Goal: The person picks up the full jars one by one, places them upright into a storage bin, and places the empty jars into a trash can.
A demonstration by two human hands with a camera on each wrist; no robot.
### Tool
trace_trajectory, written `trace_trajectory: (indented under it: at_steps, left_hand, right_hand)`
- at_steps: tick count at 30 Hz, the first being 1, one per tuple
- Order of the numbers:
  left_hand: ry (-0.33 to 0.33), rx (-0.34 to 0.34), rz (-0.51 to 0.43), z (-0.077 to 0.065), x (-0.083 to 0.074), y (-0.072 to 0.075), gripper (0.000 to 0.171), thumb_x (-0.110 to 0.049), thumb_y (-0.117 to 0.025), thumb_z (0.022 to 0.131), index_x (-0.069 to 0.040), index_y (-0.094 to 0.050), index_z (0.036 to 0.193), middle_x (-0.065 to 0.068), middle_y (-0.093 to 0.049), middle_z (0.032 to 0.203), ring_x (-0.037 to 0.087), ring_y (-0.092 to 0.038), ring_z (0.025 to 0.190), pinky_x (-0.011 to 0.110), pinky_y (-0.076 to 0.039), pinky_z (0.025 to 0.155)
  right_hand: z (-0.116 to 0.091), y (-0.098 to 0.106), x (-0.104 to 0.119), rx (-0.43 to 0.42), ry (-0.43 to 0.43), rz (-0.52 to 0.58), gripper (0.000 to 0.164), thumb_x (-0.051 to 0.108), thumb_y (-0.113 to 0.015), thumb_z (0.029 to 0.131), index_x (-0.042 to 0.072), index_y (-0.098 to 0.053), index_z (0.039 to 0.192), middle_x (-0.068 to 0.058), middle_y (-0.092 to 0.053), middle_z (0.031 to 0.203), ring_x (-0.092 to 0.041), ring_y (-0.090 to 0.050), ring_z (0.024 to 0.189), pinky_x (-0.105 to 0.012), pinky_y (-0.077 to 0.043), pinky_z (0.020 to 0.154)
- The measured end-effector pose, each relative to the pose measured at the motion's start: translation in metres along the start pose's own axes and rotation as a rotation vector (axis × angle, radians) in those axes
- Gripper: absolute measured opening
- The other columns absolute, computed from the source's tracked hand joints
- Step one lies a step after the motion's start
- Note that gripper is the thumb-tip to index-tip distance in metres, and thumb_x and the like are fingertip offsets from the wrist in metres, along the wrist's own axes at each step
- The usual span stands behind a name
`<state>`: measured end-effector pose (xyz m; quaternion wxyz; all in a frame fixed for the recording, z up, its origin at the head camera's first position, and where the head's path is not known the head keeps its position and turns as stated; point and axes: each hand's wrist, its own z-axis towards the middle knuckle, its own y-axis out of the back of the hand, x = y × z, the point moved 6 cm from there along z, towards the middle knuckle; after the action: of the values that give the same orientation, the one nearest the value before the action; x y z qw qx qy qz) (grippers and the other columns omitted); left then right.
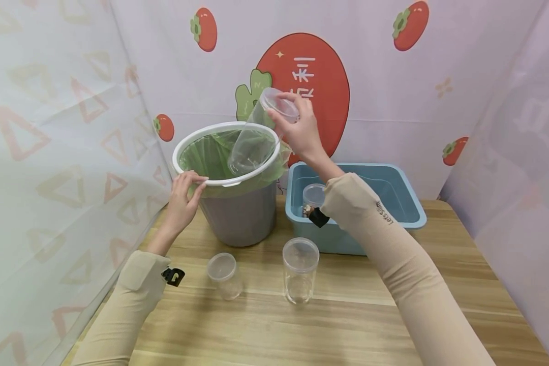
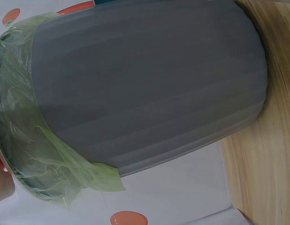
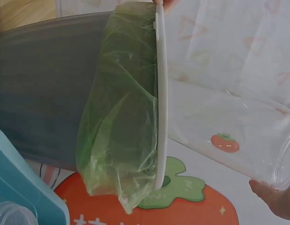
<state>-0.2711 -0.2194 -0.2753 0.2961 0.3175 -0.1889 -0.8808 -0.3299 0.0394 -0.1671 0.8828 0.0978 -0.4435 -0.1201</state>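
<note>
My right hand (image 1: 303,129) grips a tall clear plastic jar (image 1: 256,137) by its cloudy, rimmed upper end. The jar is tilted, its lower end dipping into the mouth of a grey trash can (image 1: 242,218). In the right wrist view, the jar (image 3: 220,126) looks see-through, with nothing visible inside it. A white ring (image 1: 231,182) holds a green bag (image 1: 206,157) in the can. At the ring's near left side, my left hand (image 1: 183,195) pinches the rim, fingers on top and thumb below. Bag folds (image 2: 23,117) hang outside the can in the left wrist view.
On the wooden table (image 1: 265,330), a short clear jar (image 1: 226,277) and a taller one (image 1: 300,274) stand in front of the can. A blue basin (image 1: 393,198) on the right contains another clear jar (image 1: 312,194) with small brownish pieces. Printed curtains enclose the table.
</note>
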Motion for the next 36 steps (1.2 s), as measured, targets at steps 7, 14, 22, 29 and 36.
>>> trace_trajectory:
  at_steps: [7,14,22,29,36]
  left_hand:
    - [0.0,0.0,-0.004,0.0,0.0,0.0,0.014,0.002,-0.055,0.084,0.004,-0.057,0.097,0.021,-0.05,0.099,0.036,-0.037,0.112,0.046,-0.022,0.099]
    - [-0.001,0.0,-0.004,0.0,0.0,0.0,0.014,0.002,-0.055,0.084,0.004,-0.057,0.097,0.02,-0.05,0.099,0.036,-0.037,0.112,0.046,-0.022,0.099]
    - [0.005,-0.002,-0.005,0.0,0.0,0.0,0.014,0.002,-0.055,0.084,0.004,-0.057,0.097,0.02,-0.05,0.099,0.035,-0.037,0.112,0.047,-0.022,0.099]
    - [-0.005,-0.004,0.0,-0.001,0.002,0.0,0.013,0.002,-0.055,0.084,0.004,-0.057,0.097,0.02,-0.05,0.099,0.035,-0.037,0.112,0.046,-0.022,0.099]
    - [-0.01,-0.008,-0.001,-0.001,0.002,0.0,0.013,0.003,-0.055,0.084,0.004,-0.057,0.097,0.021,-0.05,0.099,0.035,-0.037,0.112,0.046,-0.022,0.099]
  right_hand:
    - [0.0,-0.023,-0.006,0.113,-0.017,-0.052,0.044,0.031,-0.064,0.08,0.015,-0.052,0.119,-0.005,-0.043,0.121,-0.016,-0.039,0.108,-0.025,-0.042,0.079]
    - [-0.001,-0.043,-0.019,0.196,-0.059,-0.116,0.047,0.032,-0.066,0.078,0.014,-0.054,0.119,-0.007,-0.043,0.12,-0.018,-0.039,0.108,-0.03,-0.039,0.081]
    - [-0.009,-0.056,-0.032,0.324,-0.108,-0.166,0.049,0.034,-0.064,0.08,0.012,-0.051,0.122,-0.008,-0.044,0.126,-0.018,-0.039,0.115,-0.035,-0.037,0.09]
    - [-0.017,-0.05,-0.03,0.447,-0.112,-0.157,0.041,0.029,-0.058,0.085,0.012,-0.051,0.122,-0.004,-0.046,0.128,-0.021,-0.037,0.122,-0.038,-0.033,0.097]
    - [-0.031,-0.039,-0.023,0.539,-0.036,-0.171,0.037,0.02,-0.059,0.085,0.007,-0.054,0.118,-0.008,-0.053,0.119,-0.022,-0.045,0.113,-0.036,-0.039,0.092]
